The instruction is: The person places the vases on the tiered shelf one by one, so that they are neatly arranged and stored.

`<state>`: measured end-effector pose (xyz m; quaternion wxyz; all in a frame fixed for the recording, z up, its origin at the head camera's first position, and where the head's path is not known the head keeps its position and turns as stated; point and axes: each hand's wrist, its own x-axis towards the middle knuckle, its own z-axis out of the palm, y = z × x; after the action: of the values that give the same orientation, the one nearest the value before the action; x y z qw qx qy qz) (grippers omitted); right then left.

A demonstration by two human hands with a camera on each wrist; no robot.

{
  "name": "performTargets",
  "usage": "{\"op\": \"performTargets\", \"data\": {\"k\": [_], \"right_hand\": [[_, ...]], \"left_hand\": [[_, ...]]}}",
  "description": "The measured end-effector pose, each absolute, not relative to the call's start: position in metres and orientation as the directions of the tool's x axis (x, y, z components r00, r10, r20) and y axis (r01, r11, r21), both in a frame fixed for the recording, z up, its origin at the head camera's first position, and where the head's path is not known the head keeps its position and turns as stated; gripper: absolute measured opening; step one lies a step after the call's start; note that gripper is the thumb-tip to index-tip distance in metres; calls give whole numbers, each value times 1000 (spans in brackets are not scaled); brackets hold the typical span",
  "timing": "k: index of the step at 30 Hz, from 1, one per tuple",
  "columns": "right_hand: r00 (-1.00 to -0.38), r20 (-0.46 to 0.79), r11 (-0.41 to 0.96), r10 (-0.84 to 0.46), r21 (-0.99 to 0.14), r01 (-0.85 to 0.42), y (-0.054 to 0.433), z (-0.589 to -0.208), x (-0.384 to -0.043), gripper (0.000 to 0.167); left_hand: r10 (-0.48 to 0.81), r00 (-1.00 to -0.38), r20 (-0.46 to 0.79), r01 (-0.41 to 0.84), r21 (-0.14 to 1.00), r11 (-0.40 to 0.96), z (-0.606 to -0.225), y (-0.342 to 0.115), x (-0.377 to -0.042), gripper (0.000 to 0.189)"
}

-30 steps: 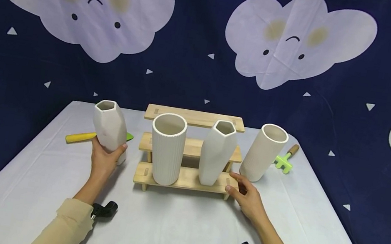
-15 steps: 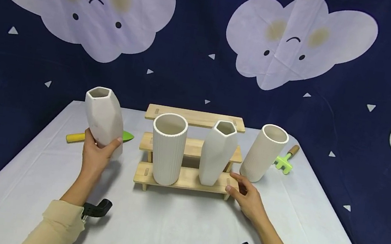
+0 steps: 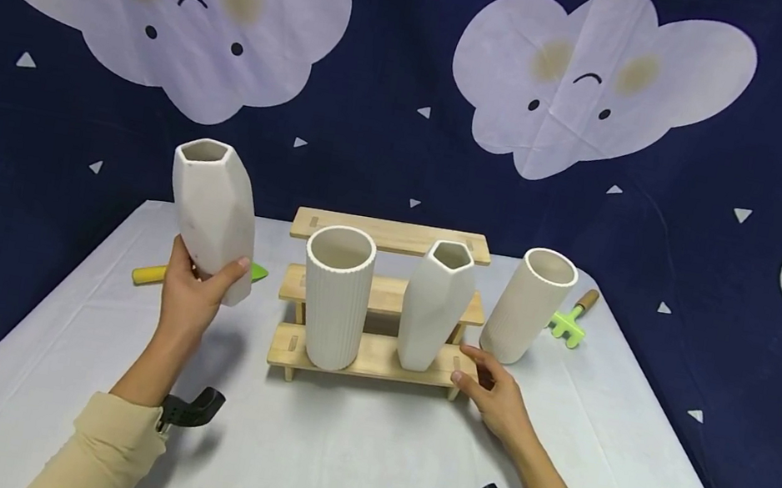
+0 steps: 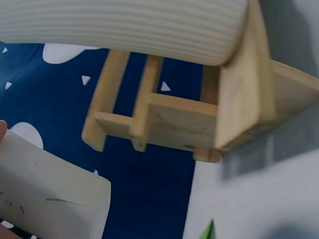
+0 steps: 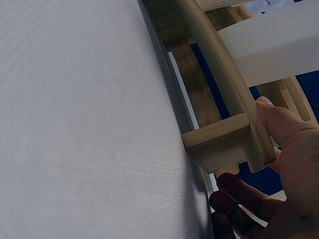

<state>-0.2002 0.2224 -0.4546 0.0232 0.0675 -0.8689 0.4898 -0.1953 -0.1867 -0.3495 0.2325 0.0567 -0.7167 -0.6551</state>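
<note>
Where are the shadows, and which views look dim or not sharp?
Head view: even light, mostly sharp, soft shadows on the white table below the left hand and faceted vase; left wrist view: dim, the ridged vase looks slightly soft; right wrist view: also dim, the lower fingers of the right hand lying in dark shade.

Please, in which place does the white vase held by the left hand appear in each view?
Head: the held vase is left of the wooden stand, in the left hand.
Left wrist: the held vase is in the lower left corner, cut off by the picture's edge.
Right wrist: it is not in this picture.
Shared landmark: the wooden stand, seen in all three views.
</note>
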Motion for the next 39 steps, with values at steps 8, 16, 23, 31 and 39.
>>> {"op": "performTargets", "data": {"k": [8, 16, 23, 31, 39], "right_hand": [[-989, 109, 505, -104, -850, -147, 213, -430, -187, 47], [-987, 119, 524, -109, -837, -159, 223, -452, -198, 48], [-986, 135, 525, -101, -834, -168, 224, -458, -202, 48], [-986, 131, 523, -99, -837, -164, 223, -459, -202, 49], [-986, 130, 524, -101, -836, -163, 224, -459, -201, 48]], "left_hand": [[-313, -899, 306, 253, 947, 197, -330, -182, -196, 66], [-231, -914, 333, 283, 932, 225, -315, -179, -201, 66], [-142, -919, 367, 331, 916, 227, -304, -176, -207, 69], [-68, -910, 409, 388, 898, 207, -296, -170, -220, 67], [-1, -874, 486, 482, 867, 123, -293, -164, -235, 64]]}}
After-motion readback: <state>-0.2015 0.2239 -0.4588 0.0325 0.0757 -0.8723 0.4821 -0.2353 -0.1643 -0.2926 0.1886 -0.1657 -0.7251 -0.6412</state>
